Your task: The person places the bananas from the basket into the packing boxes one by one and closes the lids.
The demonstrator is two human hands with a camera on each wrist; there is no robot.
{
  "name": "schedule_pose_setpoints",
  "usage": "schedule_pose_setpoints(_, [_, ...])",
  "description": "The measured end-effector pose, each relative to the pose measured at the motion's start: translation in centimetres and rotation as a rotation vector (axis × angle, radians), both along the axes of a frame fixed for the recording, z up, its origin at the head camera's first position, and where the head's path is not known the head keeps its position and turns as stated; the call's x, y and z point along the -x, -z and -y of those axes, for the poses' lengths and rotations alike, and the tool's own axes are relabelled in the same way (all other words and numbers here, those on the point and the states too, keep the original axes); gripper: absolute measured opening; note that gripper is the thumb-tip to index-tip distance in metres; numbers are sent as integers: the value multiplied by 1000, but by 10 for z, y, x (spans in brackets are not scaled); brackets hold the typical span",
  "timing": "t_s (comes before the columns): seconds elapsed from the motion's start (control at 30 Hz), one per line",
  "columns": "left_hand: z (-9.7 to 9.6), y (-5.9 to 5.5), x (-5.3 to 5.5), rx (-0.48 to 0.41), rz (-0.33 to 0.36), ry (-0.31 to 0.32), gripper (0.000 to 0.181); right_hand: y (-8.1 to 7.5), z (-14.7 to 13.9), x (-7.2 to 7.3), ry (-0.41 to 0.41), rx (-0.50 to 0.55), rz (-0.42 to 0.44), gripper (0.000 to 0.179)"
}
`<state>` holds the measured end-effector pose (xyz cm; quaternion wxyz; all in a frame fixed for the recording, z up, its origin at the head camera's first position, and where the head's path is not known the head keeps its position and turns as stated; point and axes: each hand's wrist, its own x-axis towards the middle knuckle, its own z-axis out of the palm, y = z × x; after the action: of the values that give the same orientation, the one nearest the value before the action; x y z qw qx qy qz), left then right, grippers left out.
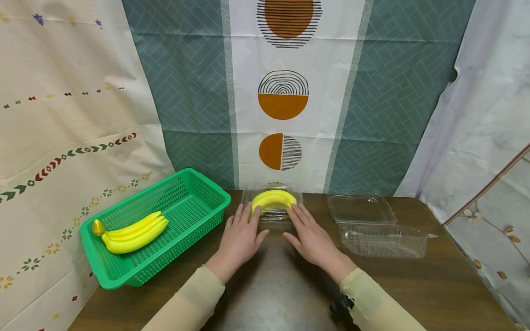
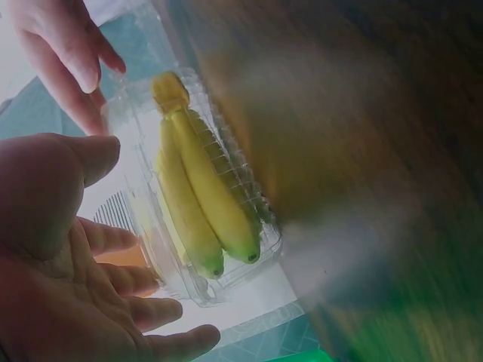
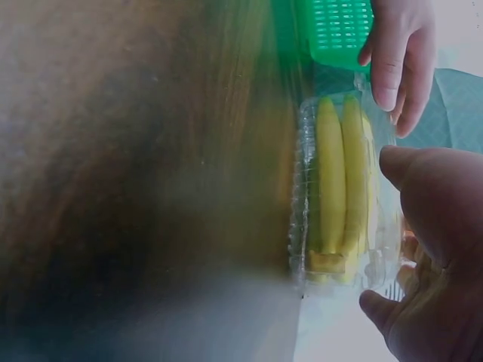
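A bunch of yellow bananas [image 1: 273, 197] lies inside a clear plastic clamshell box [image 1: 299, 202] at the back middle of the table. My left hand [image 1: 240, 236] is at the box's near left corner, its fingers spread and fairly straight. At the near right corner is my right hand [image 1: 312, 239], fingers extended over the lid's edge. In the left wrist view the lid stands over the bananas [image 2: 198, 192], with the left fingertips right beside it. The right wrist view has the bananas [image 3: 332, 181] behind the clear wall, the right thumb and fingers apart around the lid side.
On the left, a green plastic basket [image 1: 165, 257] holds another bunch of bananas [image 1: 134, 233]. An unfolded clear clamshell box [image 1: 381, 241] with its lid back sits on the right of the brown table [image 1: 273, 294]. A patterned curtain [image 1: 186, 87] hangs behind the table.
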<state>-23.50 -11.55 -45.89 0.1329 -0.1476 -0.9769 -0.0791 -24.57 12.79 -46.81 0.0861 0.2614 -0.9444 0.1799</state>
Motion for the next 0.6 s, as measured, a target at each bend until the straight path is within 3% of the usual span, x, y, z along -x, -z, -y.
schedule_pose_setpoints(0.6, [2, 1, 15, -10, -23, -49, 76, -2, 15, 20, -4, -18, -24, 77])
